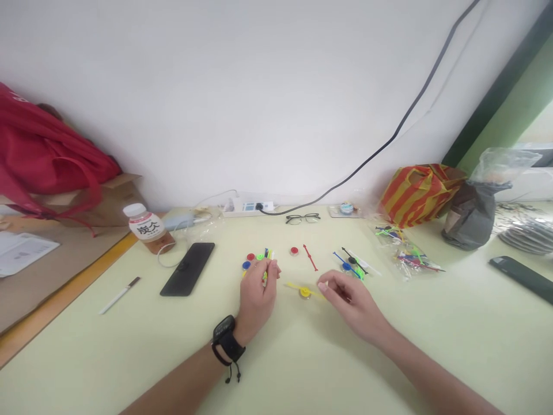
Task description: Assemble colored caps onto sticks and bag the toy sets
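A yellow spinner (305,293), a round base with a thin arrow across it, lies on the table between my hands; its arrow looks blurred. My right hand (352,302) is just right of it, thumb and forefinger pinched together beside the arrow's end, with nothing visible between them. Over a cluster of small coloured discs (246,265), my left hand (259,294) is closed with its fingers curled; whatever it holds, if anything, is hidden. Farther back lie a red disc (294,251) and a red arrow (310,257), apart from each other. Blue, black and green spinners (347,266) sit together beyond my right hand.
Bags of coloured parts (410,257) lie at right, before a striped bag (421,193). Glasses (303,219) and a power strip (248,208) are near the wall. At left are a phone (188,269), a bottle (149,229) and a pen (120,295).
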Available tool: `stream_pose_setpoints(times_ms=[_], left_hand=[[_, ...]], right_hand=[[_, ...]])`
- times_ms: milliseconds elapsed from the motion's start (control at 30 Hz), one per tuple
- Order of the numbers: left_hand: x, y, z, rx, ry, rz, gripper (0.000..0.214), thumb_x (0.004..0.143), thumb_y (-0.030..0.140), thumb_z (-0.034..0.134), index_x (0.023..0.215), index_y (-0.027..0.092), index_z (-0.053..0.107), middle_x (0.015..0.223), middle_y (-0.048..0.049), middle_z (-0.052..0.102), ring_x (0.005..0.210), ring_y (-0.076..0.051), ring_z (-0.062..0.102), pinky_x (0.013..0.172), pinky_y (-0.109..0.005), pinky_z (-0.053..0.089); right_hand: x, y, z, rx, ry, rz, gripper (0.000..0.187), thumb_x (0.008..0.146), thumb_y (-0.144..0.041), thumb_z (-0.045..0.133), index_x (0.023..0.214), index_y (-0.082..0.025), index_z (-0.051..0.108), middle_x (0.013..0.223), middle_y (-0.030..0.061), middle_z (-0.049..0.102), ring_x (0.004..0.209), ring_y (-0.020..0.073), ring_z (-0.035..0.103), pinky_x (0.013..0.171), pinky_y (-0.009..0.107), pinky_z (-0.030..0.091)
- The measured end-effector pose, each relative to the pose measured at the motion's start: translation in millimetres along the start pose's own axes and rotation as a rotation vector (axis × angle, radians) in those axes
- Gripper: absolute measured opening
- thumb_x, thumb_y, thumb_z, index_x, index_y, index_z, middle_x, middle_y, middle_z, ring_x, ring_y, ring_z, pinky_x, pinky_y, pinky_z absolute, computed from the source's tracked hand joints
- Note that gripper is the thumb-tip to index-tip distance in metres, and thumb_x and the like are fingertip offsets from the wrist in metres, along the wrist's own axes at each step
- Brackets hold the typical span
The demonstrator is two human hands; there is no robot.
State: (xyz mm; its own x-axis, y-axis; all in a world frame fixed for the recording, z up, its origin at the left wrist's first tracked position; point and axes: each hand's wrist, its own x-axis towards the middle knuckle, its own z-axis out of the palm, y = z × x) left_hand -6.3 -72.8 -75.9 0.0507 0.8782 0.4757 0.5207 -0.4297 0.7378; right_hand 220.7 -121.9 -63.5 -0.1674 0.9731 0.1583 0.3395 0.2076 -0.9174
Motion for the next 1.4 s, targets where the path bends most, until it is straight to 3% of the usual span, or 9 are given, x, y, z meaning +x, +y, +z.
stream_pose_setpoints(times_ms=[67, 133, 200, 267, 533, 633, 733, 933, 1400], left_hand=[[1.0, -1.7, 0.4, 0.025, 0.016, 0.022, 0.025, 0.104, 0.028, 0.046, 0.083, 0.023, 0.059, 0.084, -0.0033, 0.065, 0.086, -0.023, 0.06, 0.079, -0.038, 0.048], [1.9, -2.6, 0.7, 0.064, 0.073, 0.062, 0.008, 0.099, 0.023, 0.055, 0.101, 0.024, 0.063, 0.102, -0.0054, 0.069, 0.101, -0.026, 0.061, 0.091, -0.043, 0.048], [2.2, -2.3, 0.8, 0.088, 0.127, 0.09, 0.028, 0.094, 0.019, 0.061, 0.121, 0.026, 0.059, 0.12, -0.007, 0.067, 0.115, -0.028, 0.057, 0.101, -0.047, 0.046], [1.6, -1.1, 0.8, 0.083, 0.132, 0.095, 0.034, 0.094, 0.019, 0.063, 0.127, 0.027, 0.056, 0.125, -0.0071, 0.066, 0.12, -0.028, 0.055, 0.104, -0.047, 0.045], [-1.6, 0.7, 0.9, -0.005, 0.0, 0.039, 0.02, 0.105, 0.029, 0.049, 0.119, 0.025, 0.063, 0.11, -0.007, 0.069, 0.108, -0.025, 0.062, 0.097, -0.044, 0.048], [-1.1, 0.6, 1.3, 0.025, -0.009, 0.075, 0.023, 0.106, 0.026, 0.045, 0.12, 0.025, 0.063, 0.109, -0.0076, 0.069, 0.108, -0.026, 0.061, 0.098, -0.044, 0.047], [-1.1, 0.9, 2.1, 0.053, -0.01, 0.132, 0.025, 0.102, 0.02, 0.049, 0.123, 0.025, 0.061, 0.111, -0.0072, 0.068, 0.111, -0.026, 0.06, 0.1, -0.046, 0.046], [-2.6, 2.8, 3.8, 0.025, -0.048, 0.14, 0.028, 0.096, 0.016, 0.056, 0.121, 0.027, 0.061, 0.108, -0.0046, 0.068, 0.11, -0.025, 0.059, 0.102, -0.045, 0.045], [-5.9, 2.3, 4.4, 0.043, -0.155, 0.157, 0.021, 0.095, 0.013, 0.056, 0.11, 0.025, 0.065, 0.103, -0.0024, 0.07, 0.108, -0.025, 0.058, 0.098, -0.043, 0.046]], right_hand=[[-0.3, 3.6, 4.0, -0.095, 0.084, 0.045, 0.038, 0.093, -0.057, 0.059, 0.105, -0.022, 0.067, 0.067, -0.0022, 0.048, 0.06, 0.0163, 0.044, 0.057, 0.029, 0.037], [-1.6, 4.2, 5.5, -0.086, 0.003, 0.152, 0.041, 0.093, -0.06, 0.058, 0.083, -0.021, 0.068, 0.061, -0.0029, 0.043, 0.056, 0.0149, 0.04, 0.055, 0.029, 0.033], [-2.9, 0.3, 2.7, 0.052, -0.154, 0.258, 0.058, 0.094, -0.064, 0.053, 0.056, -0.021, 0.054, 0.053, -0.0041, 0.033, 0.051, 0.0126, 0.03, 0.052, 0.029, 0.026], [-2.9, -5.2, -2.8, 0.215, -0.207, 0.288, 0.064, 0.095, -0.066, 0.051, 0.05, -0.021, 0.045, 0.052, -0.0048, 0.028, 0.05, 0.0117, 0.024, 0.051, 0.03, 0.022], [3.6, 7.1, -3.4, -0.07, 0.019, 0.021, 0.03, 0.099, -0.049, 0.054, 0.088, -0.023, 0.062, 0.068, -0.0013, 0.048, 0.062, 0.0167, 0.045, 0.057, 0.03, 0.037], [0.2, 11.2, 2.9, -0.281, 0.026, -0.209, 0.02, 0.097, -0.033, 0.057, 0.113, -0.024, 0.066, 0.096, 0.0081, 0.065, 0.093, 0.0252, 0.061, 0.082, 0.039, 0.052], [-3.8, 10.8, 5.6, -0.373, -0.06, -0.357, 0.037, 0.094, -0.022, 0.06, 0.13, -0.027, 0.062, 0.125, 0.0132, 0.063, 0.122, 0.0309, 0.055, 0.101, 0.048, 0.05], [-4.9, 13.5, 6.6, -0.482, -0.177, -0.391, 0.045, 0.093, -0.024, 0.064, 0.138, -0.028, 0.06, 0.136, 0.0117, 0.061, 0.134, 0.0326, 0.047, 0.111, 0.053, 0.044], [-4.5, 14.5, 10.8, -0.622, -0.197, -0.413, 0.057, 0.101, -0.026, 0.053, 0.156, -0.027, 0.043, 0.154, 0.0089, 0.054, 0.15, 0.0347, 0.034, 0.119, 0.058, 0.038]])
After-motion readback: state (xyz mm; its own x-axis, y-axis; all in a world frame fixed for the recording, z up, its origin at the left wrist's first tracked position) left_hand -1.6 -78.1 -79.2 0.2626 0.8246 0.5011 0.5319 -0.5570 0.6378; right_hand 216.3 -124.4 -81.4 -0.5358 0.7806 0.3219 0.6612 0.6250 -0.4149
